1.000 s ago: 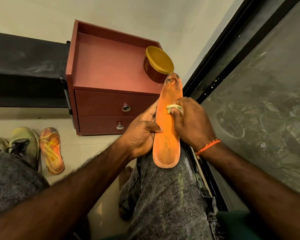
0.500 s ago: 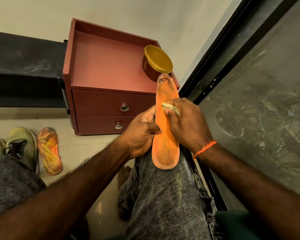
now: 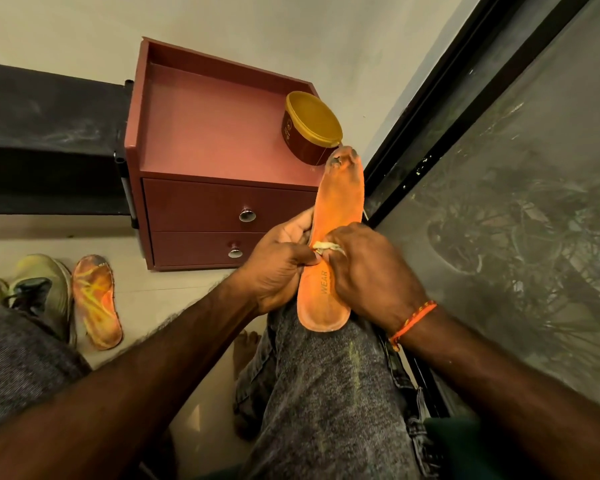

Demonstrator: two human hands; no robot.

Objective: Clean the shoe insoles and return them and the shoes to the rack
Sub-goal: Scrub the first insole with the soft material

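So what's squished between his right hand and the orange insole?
In the head view, a small pale cloth wad sits under the right hand, pressed against the orange insole.

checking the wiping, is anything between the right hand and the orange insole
Only a small pale wad, pinched in the right hand and pressed on the orange insole. The left hand grips the insole's left edge.

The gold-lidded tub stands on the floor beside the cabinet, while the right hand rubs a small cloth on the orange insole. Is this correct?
Not entirely. In the head view the gold-lidded tub stands on top of the cabinet, not on the floor. The rest holds: the right hand rubs a small cloth on the orange insole.
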